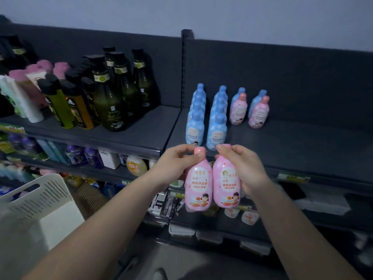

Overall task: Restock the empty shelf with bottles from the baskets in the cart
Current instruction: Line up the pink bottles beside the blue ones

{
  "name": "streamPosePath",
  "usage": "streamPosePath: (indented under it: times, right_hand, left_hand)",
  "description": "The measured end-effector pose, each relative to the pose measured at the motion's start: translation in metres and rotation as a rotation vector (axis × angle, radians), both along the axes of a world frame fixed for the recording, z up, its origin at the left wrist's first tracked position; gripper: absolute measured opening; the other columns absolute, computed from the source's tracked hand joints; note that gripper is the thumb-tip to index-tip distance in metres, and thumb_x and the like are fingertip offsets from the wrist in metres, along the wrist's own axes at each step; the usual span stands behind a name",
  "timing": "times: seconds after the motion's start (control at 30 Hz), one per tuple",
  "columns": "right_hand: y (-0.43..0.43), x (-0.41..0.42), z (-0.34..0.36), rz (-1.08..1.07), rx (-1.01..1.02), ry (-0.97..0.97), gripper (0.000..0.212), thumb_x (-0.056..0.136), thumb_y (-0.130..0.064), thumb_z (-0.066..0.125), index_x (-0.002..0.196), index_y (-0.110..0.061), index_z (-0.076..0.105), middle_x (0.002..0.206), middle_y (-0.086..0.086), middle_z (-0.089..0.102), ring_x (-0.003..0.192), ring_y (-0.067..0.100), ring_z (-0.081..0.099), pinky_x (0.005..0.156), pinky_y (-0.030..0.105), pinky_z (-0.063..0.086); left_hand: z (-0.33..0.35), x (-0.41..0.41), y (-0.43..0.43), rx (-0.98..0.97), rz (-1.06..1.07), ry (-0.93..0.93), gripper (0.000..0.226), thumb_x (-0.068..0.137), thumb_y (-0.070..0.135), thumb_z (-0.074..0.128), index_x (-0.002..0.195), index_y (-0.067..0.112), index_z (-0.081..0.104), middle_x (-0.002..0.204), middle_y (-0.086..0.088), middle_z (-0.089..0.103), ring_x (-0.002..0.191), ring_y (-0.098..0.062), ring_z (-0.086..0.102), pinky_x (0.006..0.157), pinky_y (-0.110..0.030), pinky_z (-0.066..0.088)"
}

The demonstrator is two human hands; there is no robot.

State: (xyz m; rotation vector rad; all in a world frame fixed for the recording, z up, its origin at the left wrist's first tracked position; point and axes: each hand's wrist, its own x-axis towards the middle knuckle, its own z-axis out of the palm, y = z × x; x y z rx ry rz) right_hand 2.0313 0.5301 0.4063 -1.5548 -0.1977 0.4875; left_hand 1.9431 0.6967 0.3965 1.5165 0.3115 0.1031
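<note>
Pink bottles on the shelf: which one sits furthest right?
The pink bottle at the far right end, fronting the fourth row with a blue bottle behind it. The other shelved pink bottle stands one row to its left.

Two held bottles (212, 186) side by side (touching) before shelf (292, 146).

The left hand (175, 164) and right hand (245, 168) each hold a pink bottle by the neck, left bottle (198, 188) touching right bottle (226, 184), near the dark shelf (302, 146). Far on it stand blue bottles (217, 118) and two pink ones (249, 112). A white basket (38, 201) sits near left.
</note>
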Motion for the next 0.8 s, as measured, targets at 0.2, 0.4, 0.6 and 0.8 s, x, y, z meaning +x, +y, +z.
streamPosePath:
  times: [0.2,0.4,0.6,0.8]
  right_hand:
    - [-0.034,0.033,0.008,-0.123,0.022,-0.009,0.044,0.077,-0.032,0.081,0.097,0.004,0.067,0.097,0.02,0.073,0.083,0.026,0.071,0.084,0.046,0.057]
    - [-0.056,0.066,0.024,-0.22,0.099,-0.088,0.052,0.077,-0.033,0.082,0.098,0.011,0.062,0.1,0.027,0.07,0.08,0.025,0.064,0.078,0.042,0.054]
    - [-0.062,0.117,0.056,-0.238,0.131,-0.209,0.068,0.063,-0.046,0.082,0.096,0.009,0.061,0.088,0.025,0.066,0.08,0.03,0.062,0.076,0.049,0.051]
    - [-0.052,0.168,0.072,-0.277,0.114,-0.233,0.052,0.077,-0.034,0.077,0.1,0.009,0.06,0.09,0.02,0.072,0.079,0.03,0.069,0.08,0.049,0.057]
  left_hand:
    - [0.011,0.046,-0.027,0.008,-0.089,-0.011,0.025,0.089,0.03,0.07,0.106,0.012,0.069,0.087,-0.011,0.066,0.074,-0.022,0.061,0.069,-0.033,0.052]
    - [0.031,0.094,-0.043,0.024,-0.148,-0.06,0.021,0.086,0.033,0.072,0.1,0.017,0.071,0.089,-0.012,0.064,0.08,-0.025,0.058,0.076,-0.04,0.047]
    - [0.069,0.157,-0.039,0.196,-0.269,-0.161,0.021,0.09,0.034,0.068,0.103,0.018,0.067,0.084,-0.003,0.069,0.081,-0.014,0.066,0.082,-0.037,0.051]
    - [0.102,0.223,-0.021,0.316,-0.494,-0.145,0.024,0.087,0.037,0.071,0.092,0.014,0.065,0.078,-0.005,0.06,0.077,-0.02,0.057,0.077,-0.041,0.046]
